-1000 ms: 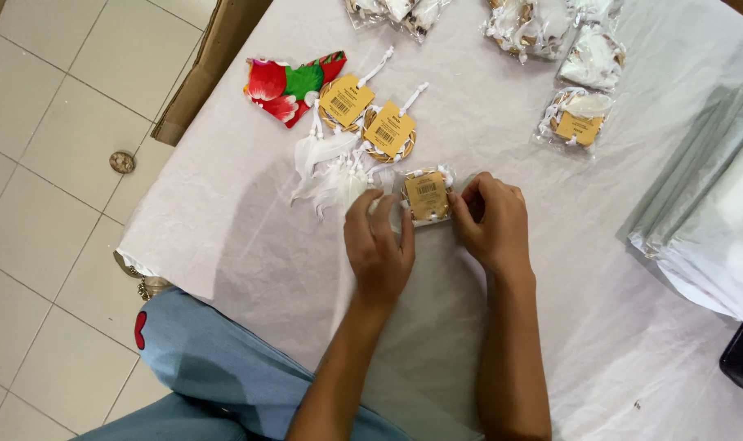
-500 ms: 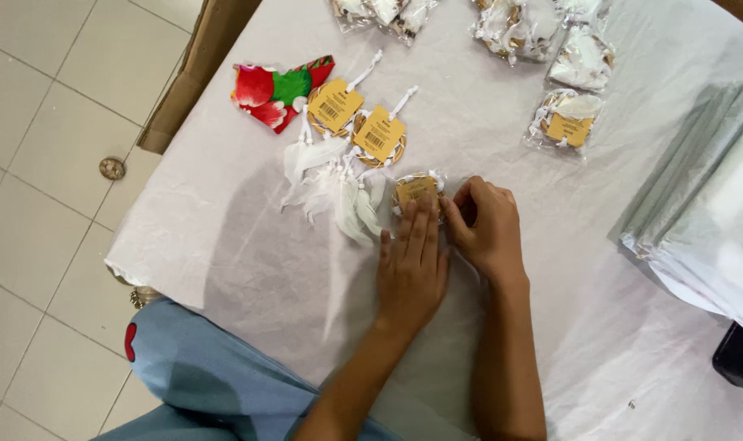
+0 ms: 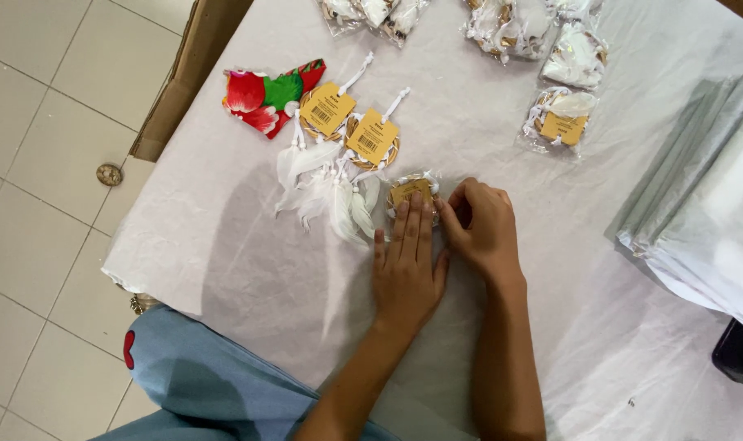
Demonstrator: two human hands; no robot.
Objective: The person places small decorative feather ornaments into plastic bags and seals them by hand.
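White cloth [image 3: 249, 269] covers the table, and the person leans over it with both hands meeting on one small dreamcatcher in a clear bag [image 3: 410, 189]. It lies just below two unbagged dreamcatchers [image 3: 347, 135], whose yellow tags face up and whose white feathers [image 3: 330, 192] trail toward the hands. The left hand [image 3: 407, 265] lies flat, fingers straight and together, pressing on the packet's lower part, it seems to keep the slippery plastic flat and in place. The right hand [image 3: 479, 229] is curled, its fingertips pinching at the packet's right edge; whether it grips a flap there, I cannot tell. Finished bagged pieces [image 3: 561, 122] lie grouped further up the table, apart from the loose ones. A red and green floral pouch [image 3: 267, 96] sits at the left, and a stack of pale plastic sheets [image 3: 698, 220] waits to the right.
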